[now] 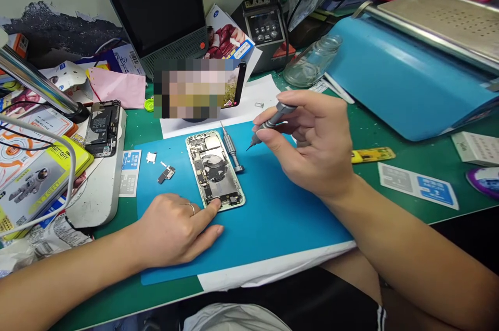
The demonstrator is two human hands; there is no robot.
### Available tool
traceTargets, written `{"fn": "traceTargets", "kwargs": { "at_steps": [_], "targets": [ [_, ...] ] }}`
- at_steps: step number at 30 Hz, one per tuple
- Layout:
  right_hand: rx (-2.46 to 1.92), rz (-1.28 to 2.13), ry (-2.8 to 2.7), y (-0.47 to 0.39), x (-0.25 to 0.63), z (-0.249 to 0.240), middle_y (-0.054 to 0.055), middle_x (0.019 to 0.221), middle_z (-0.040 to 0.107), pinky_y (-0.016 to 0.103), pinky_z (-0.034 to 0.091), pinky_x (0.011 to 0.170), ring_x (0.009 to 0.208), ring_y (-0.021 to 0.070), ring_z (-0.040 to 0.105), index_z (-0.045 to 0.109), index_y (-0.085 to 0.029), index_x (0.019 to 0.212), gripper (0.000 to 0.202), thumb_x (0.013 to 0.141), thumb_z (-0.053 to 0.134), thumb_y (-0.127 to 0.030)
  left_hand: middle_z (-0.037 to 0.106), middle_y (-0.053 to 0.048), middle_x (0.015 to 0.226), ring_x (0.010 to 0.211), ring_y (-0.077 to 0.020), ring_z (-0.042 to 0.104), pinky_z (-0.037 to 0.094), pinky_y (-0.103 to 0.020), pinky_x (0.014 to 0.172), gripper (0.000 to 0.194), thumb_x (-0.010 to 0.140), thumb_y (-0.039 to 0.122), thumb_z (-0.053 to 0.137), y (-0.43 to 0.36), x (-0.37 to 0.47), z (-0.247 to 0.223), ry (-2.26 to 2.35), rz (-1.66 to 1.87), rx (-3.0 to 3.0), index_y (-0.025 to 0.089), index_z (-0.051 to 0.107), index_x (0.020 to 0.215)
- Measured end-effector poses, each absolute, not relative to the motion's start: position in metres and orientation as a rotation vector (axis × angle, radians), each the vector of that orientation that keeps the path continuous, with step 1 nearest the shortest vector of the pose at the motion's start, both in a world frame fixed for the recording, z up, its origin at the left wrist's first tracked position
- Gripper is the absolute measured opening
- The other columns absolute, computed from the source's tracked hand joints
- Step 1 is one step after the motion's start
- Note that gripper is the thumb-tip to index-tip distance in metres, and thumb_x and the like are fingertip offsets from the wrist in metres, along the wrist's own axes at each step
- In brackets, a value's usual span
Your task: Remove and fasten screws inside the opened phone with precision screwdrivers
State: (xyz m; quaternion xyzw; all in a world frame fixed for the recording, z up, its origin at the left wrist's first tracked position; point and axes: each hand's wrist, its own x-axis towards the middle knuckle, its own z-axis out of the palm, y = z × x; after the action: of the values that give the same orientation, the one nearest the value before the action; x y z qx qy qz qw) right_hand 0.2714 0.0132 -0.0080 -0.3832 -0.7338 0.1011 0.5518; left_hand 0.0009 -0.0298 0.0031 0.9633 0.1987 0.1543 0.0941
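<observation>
An opened phone [218, 170] lies on the blue mat [273, 216], its inner parts exposed. My left hand [175, 227] rests beside its lower end, with the index fingertip touching the phone's bottom edge. The thumb is stretched out and the other fingers are curled, holding nothing. In the air to the right of the phone, my right hand [315, 144] pinches a grey precision screwdriver [268, 123], its tip pointing down and left. A second screwdriver [232, 149] lies along the phone's right side. Small removed parts, a silver plate [152, 157] and a dark piece [166, 173], sit to the left.
Another opened phone body [102, 128] lies on a white base [101, 190] at left, near a yellow battery box [42, 185]. A propped phone [237, 87], partly blurred, stands behind the mat. A glass jar [312, 63] and a large blue sheet [409, 76] are at back right.
</observation>
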Motion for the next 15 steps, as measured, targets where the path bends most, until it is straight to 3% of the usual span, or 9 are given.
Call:
{"fn": "traceTargets", "kwargs": {
  "at_steps": [6, 12, 15],
  "targets": [
    [-0.7, 0.365, -1.667, 0.004, 0.258, 0.001, -0.001, 0.106, 0.069, 0.024, 0.067, 0.067, 0.084, 0.0136, 0.073, 0.054, -0.035, 0.136, 0.059, 0.087, 0.073, -0.007, 0.067, 0.0, 0.061, 0.049, -0.0185, 0.064, 0.041, -0.034, 0.044, 0.04, 0.108, 0.033, 0.04, -0.031, 0.001, 0.003, 0.569, 0.473, 2.918, 0.003, 0.065, 0.12],
    [-0.564, 0.507, -1.72, -0.008, 0.244, 0.005, 0.001, 0.089, 0.073, 0.021, 0.065, 0.063, 0.075, 0.0143, 0.074, 0.06, -0.03, 0.131, 0.046, 0.089, 0.072, -0.012, 0.063, 0.001, 0.059, 0.047, -0.0172, 0.06, 0.038, -0.034, 0.044, 0.036, 0.107, 0.031, 0.045, -0.033, 0.002, 0.002, 0.548, 0.54, 2.946, 0.003, 0.065, 0.117],
    [-0.537, 0.553, -1.792, -0.011, 0.243, 0.003, 0.002, 0.091, 0.074, 0.021, 0.065, 0.064, 0.078, 0.0149, 0.075, 0.059, -0.029, 0.132, 0.049, 0.089, 0.072, -0.01, 0.061, 0.002, 0.057, 0.045, -0.0165, 0.058, 0.037, -0.034, 0.043, 0.032, 0.105, 0.029, 0.047, -0.033, 0.002, 0.003, 0.451, 0.556, 2.951, 0.004, 0.066, 0.114]
  ]
}}
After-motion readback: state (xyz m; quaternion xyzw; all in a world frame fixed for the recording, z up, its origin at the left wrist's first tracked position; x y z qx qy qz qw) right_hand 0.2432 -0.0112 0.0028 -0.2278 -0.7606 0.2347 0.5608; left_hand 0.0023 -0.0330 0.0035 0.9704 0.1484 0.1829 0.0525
